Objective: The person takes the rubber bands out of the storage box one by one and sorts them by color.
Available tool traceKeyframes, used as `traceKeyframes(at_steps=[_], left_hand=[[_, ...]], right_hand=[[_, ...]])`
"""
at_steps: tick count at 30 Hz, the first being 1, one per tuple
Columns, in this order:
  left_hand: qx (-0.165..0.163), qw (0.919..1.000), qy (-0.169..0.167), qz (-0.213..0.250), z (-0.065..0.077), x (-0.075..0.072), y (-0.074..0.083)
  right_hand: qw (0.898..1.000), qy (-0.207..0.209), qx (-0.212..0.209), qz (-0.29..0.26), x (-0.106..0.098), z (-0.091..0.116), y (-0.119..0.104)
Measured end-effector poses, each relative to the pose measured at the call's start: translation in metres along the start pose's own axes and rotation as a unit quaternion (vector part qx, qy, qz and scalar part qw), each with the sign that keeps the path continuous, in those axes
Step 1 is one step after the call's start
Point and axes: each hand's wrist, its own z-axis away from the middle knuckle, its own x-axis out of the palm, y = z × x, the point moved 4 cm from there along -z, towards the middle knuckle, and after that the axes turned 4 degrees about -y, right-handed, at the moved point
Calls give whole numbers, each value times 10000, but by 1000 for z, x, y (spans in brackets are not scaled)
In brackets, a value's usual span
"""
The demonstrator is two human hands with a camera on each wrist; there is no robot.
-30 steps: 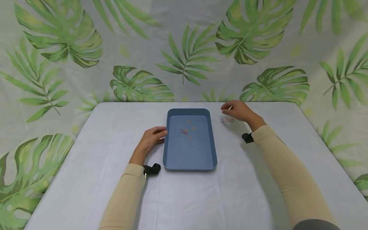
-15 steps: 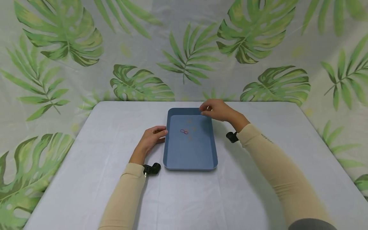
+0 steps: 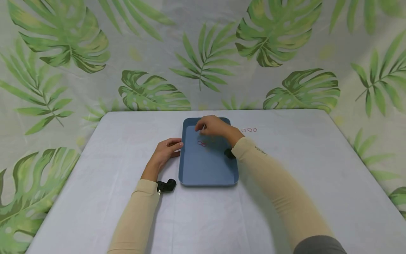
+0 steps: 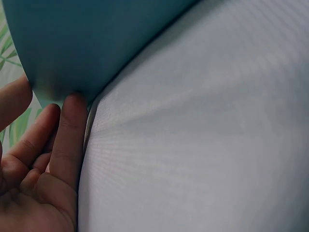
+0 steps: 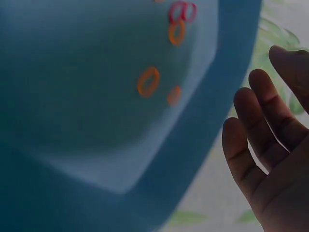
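A blue-grey rectangular tray [image 3: 209, 174] lies on the table. My left hand [image 3: 165, 151] rests at its left side, fairly straight fingers [image 4: 70, 125] against the outer wall and thumb near the rim. My right hand [image 3: 213, 126] hovers over the tray's far part, thumb and index fingertips close together; I cannot tell whether they pinch anything. In the right wrist view its other fingers [image 5: 253, 108] are loosely bent. Two red rings [image 3: 203, 145], like small rubber bands, overlap on the tray floor. Several orange rings [image 5: 140, 88] lie near them, partly hidden by the right hand in the head view.
Three red rings [image 3: 249, 131] lie in a row on the white tablecloth [image 3: 285, 151], right of the tray's far corner. A leaf-patterned cloth [image 3: 206, 67] hangs behind the table's far edge. Black wrist cameras [image 3: 167, 185] sit on both wrists.
My right hand has moved left from above the red rings on the table to over the tray. Those three rings are uncovered again. My left hand has stayed at the tray's side.
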Motion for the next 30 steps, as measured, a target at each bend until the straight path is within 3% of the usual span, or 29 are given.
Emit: traceKeyframes(at_steps=[4, 10, 30], left_hand=[[32, 10000, -64, -35, -1, 0, -2], [46, 10000, -9, -29, 1, 0, 0], [3, 10000, 7, 27, 0, 0, 2]], right_hand=[[9994, -213, 278, -7, 14, -7, 4], [9977, -180, 621, -189, 28, -10, 16], [9982, -67, 405, 436, 41, -12, 17]])
